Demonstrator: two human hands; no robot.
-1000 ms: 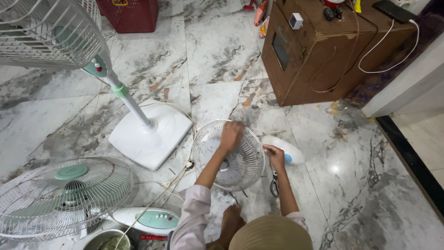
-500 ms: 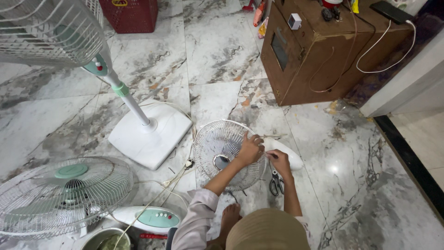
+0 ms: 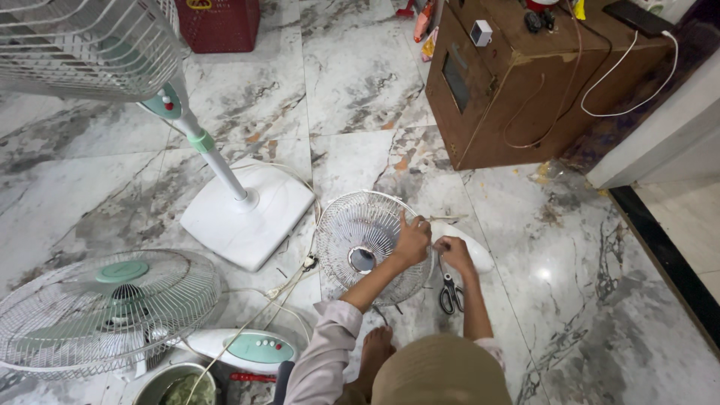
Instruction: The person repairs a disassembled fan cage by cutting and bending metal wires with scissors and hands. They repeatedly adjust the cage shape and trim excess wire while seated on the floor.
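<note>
A small round white fan grille (image 3: 360, 240) lies on the marble floor in front of me. My left hand (image 3: 412, 240) rests on its right side, one finger pointing up, the others curled on the wires. Close beside it, my right hand (image 3: 454, 251) has its fingers closed at the grille's right rim, next to a white oval fan part (image 3: 476, 251). A pair of black-handled scissors (image 3: 450, 292) lies on the floor just below my right hand. My bare foot (image 3: 375, 352) is under the left arm.
A white standing fan with a square base (image 3: 247, 214) is at the left. Another fan (image 3: 105, 307) lies at the lower left with cords. A brown cabinet (image 3: 525, 90) stands at the back right, a red crate (image 3: 217, 22) at the back, a bowl (image 3: 161, 386) near me.
My left hand moved from the top of the grille down to its right side, close to the right hand. The grille shifted a little to the left.
</note>
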